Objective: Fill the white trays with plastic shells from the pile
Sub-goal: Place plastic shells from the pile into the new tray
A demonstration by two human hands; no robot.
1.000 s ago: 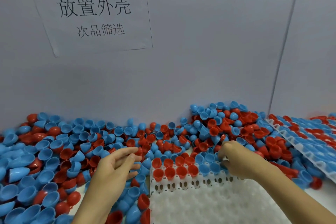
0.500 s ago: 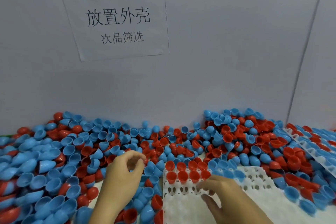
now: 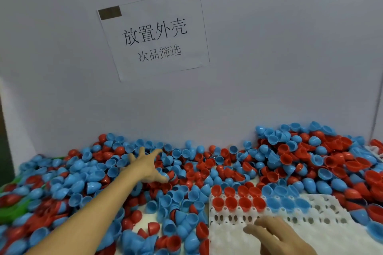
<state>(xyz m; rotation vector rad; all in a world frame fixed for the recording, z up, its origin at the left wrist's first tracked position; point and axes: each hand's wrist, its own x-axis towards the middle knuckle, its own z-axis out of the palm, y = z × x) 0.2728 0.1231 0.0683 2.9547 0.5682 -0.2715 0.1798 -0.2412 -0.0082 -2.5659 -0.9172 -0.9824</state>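
Green object (image 3: 12,209) pokes out under shells at far left edge. Left hand (image 3: 148,164) now stretched far into pile (image 3: 93,188), fingers spread wide over blue and red shells; a second ago it hung curled near tray's left edge. White tray (image 3: 323,225) sits low right, red shells (image 3: 238,203) and blue shells (image 3: 288,203) filling its far rows. Right hand (image 3: 279,238) has pulled back from pile, rests on tray, fingers loosely bent, holding nothing.
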